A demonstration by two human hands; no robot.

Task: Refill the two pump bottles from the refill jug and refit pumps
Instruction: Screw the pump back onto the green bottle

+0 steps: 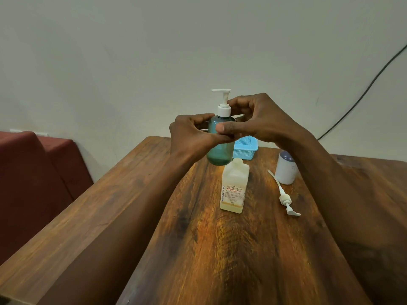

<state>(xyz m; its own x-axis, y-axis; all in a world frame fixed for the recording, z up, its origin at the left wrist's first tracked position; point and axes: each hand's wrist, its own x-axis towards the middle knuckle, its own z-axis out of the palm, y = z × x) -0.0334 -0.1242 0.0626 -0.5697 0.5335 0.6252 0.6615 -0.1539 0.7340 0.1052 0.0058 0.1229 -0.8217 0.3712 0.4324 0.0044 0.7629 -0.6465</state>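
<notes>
- We see the tabletop (pixel 253 249) as dark varnished wood, glossy.
- We read the teal bottle (pixel 220 150) as smooth translucent plastic.
- We note the refill jug (pixel 234 176): milky plastic, paper label.

1. Both bare forearms reach forward and angle inward; the hands meet, raised, at the middle.
2. The left hand (pixel 191 133) grips the bottle (pixel 220 150) round its body; fingers curl behind, thumb lies across the front.
3. The right hand (pixel 262 119) holds the bottle's shoulder; thumb lies just above the left thumb; fingers bend behind the pump (pixel 224 110).
</notes>
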